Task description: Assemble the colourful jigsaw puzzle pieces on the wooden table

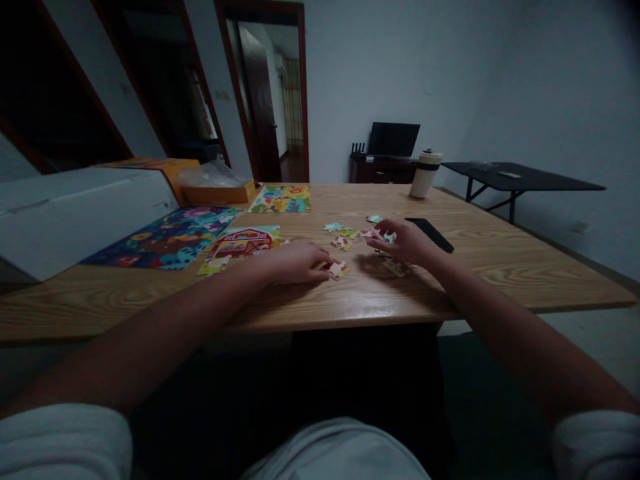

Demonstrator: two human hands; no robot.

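On the wooden table, my left hand rests with thumb and fingers closed at the edge of a puzzle piece. My right hand is a little above the tabletop, fingers bent around a light-blue puzzle piece that they partly hide. Between the hands lie loose pieces, among them a brown-and-white piece and a pale blue piece. Another loose piece lies under my right hand. Left of my left hand is a partly assembled red barn puzzle, its near side covered by my forearm.
A dark blue picture sheet and a yellow picture sheet lie beyond the barn puzzle. At left stand a white box and an orange box with clear plastic. A black phone and a lidded cup are at right.
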